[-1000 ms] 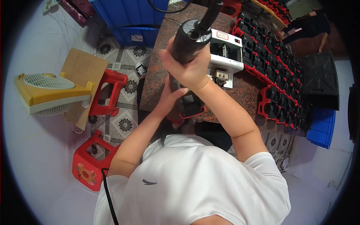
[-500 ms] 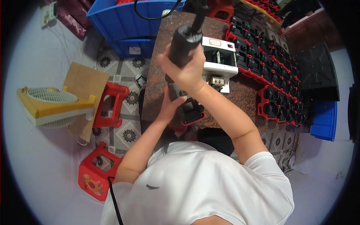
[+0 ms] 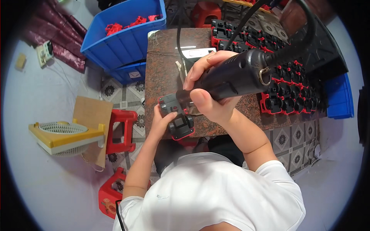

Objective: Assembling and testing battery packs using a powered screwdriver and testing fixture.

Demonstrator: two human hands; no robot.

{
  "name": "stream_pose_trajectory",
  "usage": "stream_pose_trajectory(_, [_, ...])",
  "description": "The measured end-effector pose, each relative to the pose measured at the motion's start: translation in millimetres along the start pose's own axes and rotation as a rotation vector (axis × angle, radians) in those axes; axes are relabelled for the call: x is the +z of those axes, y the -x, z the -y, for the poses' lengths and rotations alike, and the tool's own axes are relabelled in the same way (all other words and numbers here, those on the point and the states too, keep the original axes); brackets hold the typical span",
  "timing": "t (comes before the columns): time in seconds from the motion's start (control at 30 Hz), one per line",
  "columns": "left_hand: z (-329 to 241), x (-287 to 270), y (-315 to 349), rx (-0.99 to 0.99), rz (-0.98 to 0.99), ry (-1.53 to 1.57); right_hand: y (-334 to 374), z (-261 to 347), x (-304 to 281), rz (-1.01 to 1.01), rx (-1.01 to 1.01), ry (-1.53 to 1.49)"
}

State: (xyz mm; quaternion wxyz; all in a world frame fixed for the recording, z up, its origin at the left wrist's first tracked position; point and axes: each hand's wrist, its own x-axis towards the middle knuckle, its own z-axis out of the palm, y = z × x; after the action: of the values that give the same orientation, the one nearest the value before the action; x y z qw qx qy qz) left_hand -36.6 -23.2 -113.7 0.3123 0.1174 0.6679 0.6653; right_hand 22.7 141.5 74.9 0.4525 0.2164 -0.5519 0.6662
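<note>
Tiled floor (image 3: 127,90) with a dark flower pattern, pale bare floor to my left. In the middle, a brown speckled stone worktable (image 3: 163,65); I stand at its near edge.

Largest things first. Two blue plastic bins (image 3: 123,36) sit stacked just off the table's far-left corner; the upper one has a few red plastic parts (image 3: 131,23) lying in it. Along the table's right side run rows of red-and-black assembled units (image 3: 285,88), packed touching one another, reaching from the far edge down toward the near-right corner. Beyond the right edge, a black tray and a smaller blue crate (image 3: 339,98). On the floor to my left: a yellow and white box fan (image 3: 63,136) lying face up, a brown cardboard sheet (image 3: 92,115) leaning beside it, a red plastic stool (image 3: 121,131) near the table's left edge, a second red stool (image 3: 111,192) closer to me.

My right hand (image 3: 210,98) is clamped around a thick black power screwdriver (image 3: 235,77), fingers wrapped over the barrel, thumb underneath. Its black cable (image 3: 308,30) loops up and away over the far-right corner. The tool's nose points down-left to the workpiece.

My left hand (image 3: 160,123) is closed on a small black and red assembly (image 3: 177,119), holding it from the left at the table's near edge, close to the near-left corner. The tool's tip meets the top of that part; the exact contact point is hidden by the nose.
</note>
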Motion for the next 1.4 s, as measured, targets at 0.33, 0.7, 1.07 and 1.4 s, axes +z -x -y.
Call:
stream_pose_trajectory(0.33, [-12, -50, -139, -0.157, 0.002, 0.447, 59, 43, -34, 0.040, 0.373, 0.331])
stream_pose_trajectory(0.7, [-33, 10, -68, 0.811, -0.286, -0.324, 88, 100, -100, -0.030, 0.231, 0.653])
stream_pose_trajectory(1.07, [-22, 351, -43, 1.249, 0.586, -0.915, 68, 165, -97, 0.057, 0.035, 0.789])
stream_pose_trajectory(1.4, [-19, 291, -4, 0.870, 0.808, -0.765, 79, 168, -121, -0.182, 0.135, 0.756])
